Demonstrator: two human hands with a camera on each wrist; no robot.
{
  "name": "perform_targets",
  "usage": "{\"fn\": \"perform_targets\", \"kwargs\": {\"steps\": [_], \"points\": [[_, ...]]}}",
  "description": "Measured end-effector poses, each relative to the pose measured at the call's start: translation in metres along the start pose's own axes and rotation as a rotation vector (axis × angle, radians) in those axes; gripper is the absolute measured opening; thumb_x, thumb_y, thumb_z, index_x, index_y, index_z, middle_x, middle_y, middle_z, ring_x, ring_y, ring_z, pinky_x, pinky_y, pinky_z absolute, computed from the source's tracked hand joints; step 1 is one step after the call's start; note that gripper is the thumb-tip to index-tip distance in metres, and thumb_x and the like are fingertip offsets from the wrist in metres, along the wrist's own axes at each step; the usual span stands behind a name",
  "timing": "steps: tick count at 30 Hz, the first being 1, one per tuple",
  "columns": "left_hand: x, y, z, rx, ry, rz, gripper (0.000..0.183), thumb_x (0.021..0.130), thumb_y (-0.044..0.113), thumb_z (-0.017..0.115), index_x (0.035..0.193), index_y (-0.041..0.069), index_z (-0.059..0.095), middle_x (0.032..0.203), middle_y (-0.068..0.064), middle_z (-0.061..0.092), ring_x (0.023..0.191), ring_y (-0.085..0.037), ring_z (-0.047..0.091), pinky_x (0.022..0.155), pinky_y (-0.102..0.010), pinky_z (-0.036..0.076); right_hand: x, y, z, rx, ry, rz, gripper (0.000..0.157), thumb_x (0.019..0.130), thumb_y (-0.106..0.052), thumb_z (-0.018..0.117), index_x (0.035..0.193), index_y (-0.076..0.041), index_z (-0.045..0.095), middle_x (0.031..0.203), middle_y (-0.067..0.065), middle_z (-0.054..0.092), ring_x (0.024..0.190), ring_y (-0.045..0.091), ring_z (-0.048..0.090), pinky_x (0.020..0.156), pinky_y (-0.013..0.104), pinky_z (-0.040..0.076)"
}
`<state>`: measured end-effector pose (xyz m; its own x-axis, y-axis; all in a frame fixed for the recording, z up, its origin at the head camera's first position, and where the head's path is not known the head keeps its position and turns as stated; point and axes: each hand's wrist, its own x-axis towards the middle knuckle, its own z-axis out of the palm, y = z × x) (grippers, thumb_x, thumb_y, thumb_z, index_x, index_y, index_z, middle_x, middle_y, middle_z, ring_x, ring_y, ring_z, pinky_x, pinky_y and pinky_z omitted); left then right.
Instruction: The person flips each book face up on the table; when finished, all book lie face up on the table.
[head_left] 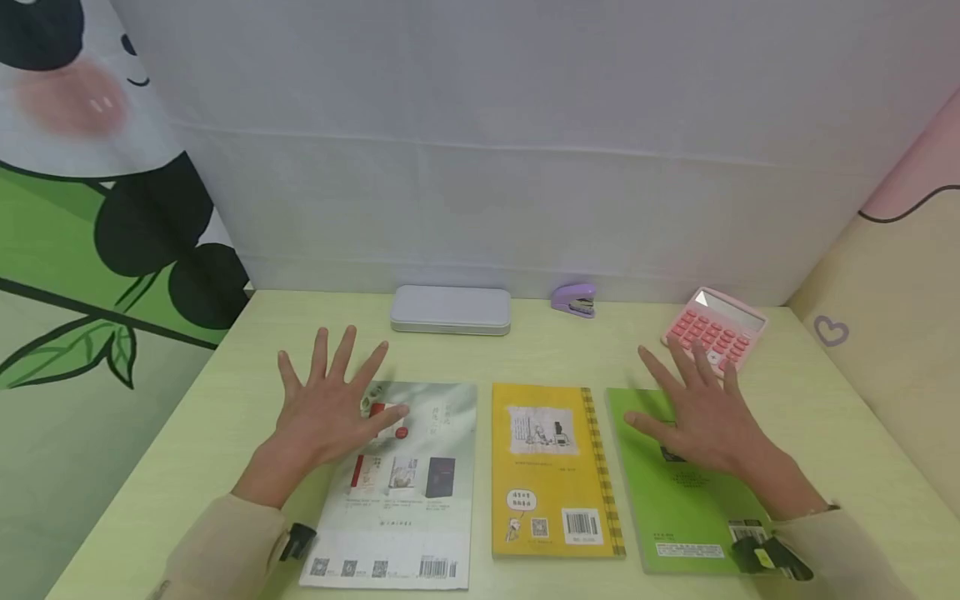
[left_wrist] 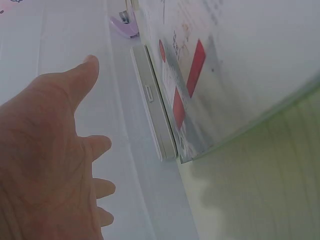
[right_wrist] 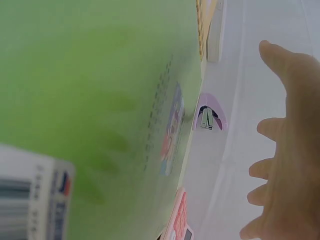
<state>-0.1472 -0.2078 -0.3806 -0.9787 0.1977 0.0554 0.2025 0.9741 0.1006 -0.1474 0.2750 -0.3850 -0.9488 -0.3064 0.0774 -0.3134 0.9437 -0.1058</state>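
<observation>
Fingers spread, my left hand (head_left: 322, 417) hovers over the upper left part of a white-grey book (head_left: 397, 533) and holds nothing. On the other side, my right hand (head_left: 708, 421) is spread above a green book (head_left: 675, 517), its fingertips overlapping the lower edge of a pink calculator (head_left: 720, 325) in the head view. Between these two books lies a yellow book (head_left: 551, 475) with a checked strip along its right side. Both wrist views show the hands apart from the books, the left palm (left_wrist: 45, 165) and right palm (right_wrist: 295, 165) holding nothing.
A pale grey flat case (head_left: 450, 310) lies at the back of the wooden table (head_left: 225, 400). Right of it stands a small purple stapler (head_left: 574, 300). A white cloth backdrop (head_left: 487, 167) rises behind the table, with a painted panel at the left and a wall at the right.
</observation>
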Motion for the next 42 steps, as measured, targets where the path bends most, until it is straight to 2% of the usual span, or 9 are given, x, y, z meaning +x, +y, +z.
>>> {"fn": "perform_targets", "kwargs": {"steps": [4,8,12,14,16,19,27,33,42], "points": [[-0.001,0.001,-0.001,-0.019,-0.009,-0.002,0.096,0.093,0.074,0.057,0.169,0.023,0.027,0.176,-0.024,0.008,0.16,-0.056,-0.003,0.113,-0.087,-0.008,0.0,-0.001,-0.001,0.001,0.01,-0.011,0.094,0.097,-0.068,0.059,0.169,-0.017,0.026,0.173,0.026,0.019,0.155,0.059,0.021,0.117,0.083,0.013],[-0.008,0.002,-0.005,-0.047,-0.03,0.005,0.095,0.094,0.075,0.056,0.169,0.023,0.027,0.176,-0.024,0.01,0.16,-0.056,0.001,0.116,-0.085,-0.001,0.002,-0.007,-0.004,0.107,0.044,-0.034,0.085,0.099,-0.059,0.065,0.164,-0.011,0.038,0.166,0.027,0.036,0.148,0.054,0.04,0.114,0.075,0.034],[-0.026,0.001,-0.015,-0.024,-0.029,0.017,0.09,0.096,0.068,0.062,0.166,0.02,0.035,0.167,-0.025,0.034,0.154,-0.053,0.027,0.115,-0.078,0.028,0.013,-0.025,-0.013,0.331,0.071,-0.053,0.065,0.099,-0.041,0.073,0.152,-0.007,0.056,0.148,0.021,0.061,0.117,0.037,0.068,0.091,0.052,0.058],[-0.037,-0.001,-0.02,-0.012,-0.045,0.008,0.086,0.096,0.064,0.065,0.164,0.019,0.04,0.152,-0.025,0.051,0.138,-0.049,0.047,0.1,-0.066,0.049,0.022,-0.039,-0.018,0.434,0.059,-0.051,0.056,0.098,-0.036,0.076,0.145,-0.007,0.063,0.138,0.017,0.069,0.099,0.025,0.073,0.077,0.038,0.059],[-0.049,-0.004,-0.025,-0.025,-0.088,-0.019,0.082,0.096,0.061,0.068,0.162,0.019,0.044,0.132,-0.021,0.063,0.115,-0.039,0.06,0.077,-0.051,0.057,0.034,-0.053,-0.021,0.514,0.028,-0.045,0.051,0.097,-0.033,0.077,0.14,-0.007,0.068,0.132,0.015,0.073,0.09,0.017,0.071,0.068,0.03,0.055],[-0.067,-0.008,-0.03,-0.086,-0.193,-0.09,0.08,0.095,0.059,0.07,0.161,0.022,0.046,0.107,-0.009,0.067,0.088,-0.023,0.061,0.058,-0.036,0.046,0.052,-0.075,-0.019,0.599,-0.045,-0.034,0.046,0.096,-0.032,0.078,0.136,-0.008,0.071,0.127,0.014,0.075,0.084,0.015,0.068,0.064,0.028,0.053],[-0.107,-0.005,-0.009,-0.258,-0.431,-0.263,0.085,0.087,0.054,0.081,0.16,0.026,0.048,0.081,0.005,0.06,0.073,-0.014,0.053,0.065,-0.035,0.041,0.096,-0.115,0.002,0.663,-0.166,-0.078,0.041,0.096,-0.028,0.078,0.132,-0.009,0.075,0.114,0.006,0.077,0.079,0.019,0.058,0.066,0.03,0.048],[-0.12,-0.001,0.009,-0.291,-0.423,-0.269,0.084,0.081,0.046,0.089,0.155,0.026,0.055,0.078,0.009,0.061,0.075,-0.011,0.053,0.071,-0.032,0.043,0.113,-0.128,0.02,0.629,-0.202,-0.068,0.037,0.097,-0.026,0.077,0.129,-0.01,0.076,0.111,0.005,0.075,0.081,0.019,0.056,0.068,0.029,0.046],[-0.127,0.004,0.016,-0.302,-0.388,-0.279,0.084,0.076,0.03,0.094,0.153,0.024,0.058,0.078,0.011,0.059,0.075,-0.009,0.052,0.07,-0.028,0.041,0.122,-0.137,0.039,0.628,-0.237,-0.043,0.033,0.098,-0.022,0.073,0.128,-0.009,0.076,0.109,0.004,0.073,0.082,0.016,0.061,0.071,0.027,0.052]]}}
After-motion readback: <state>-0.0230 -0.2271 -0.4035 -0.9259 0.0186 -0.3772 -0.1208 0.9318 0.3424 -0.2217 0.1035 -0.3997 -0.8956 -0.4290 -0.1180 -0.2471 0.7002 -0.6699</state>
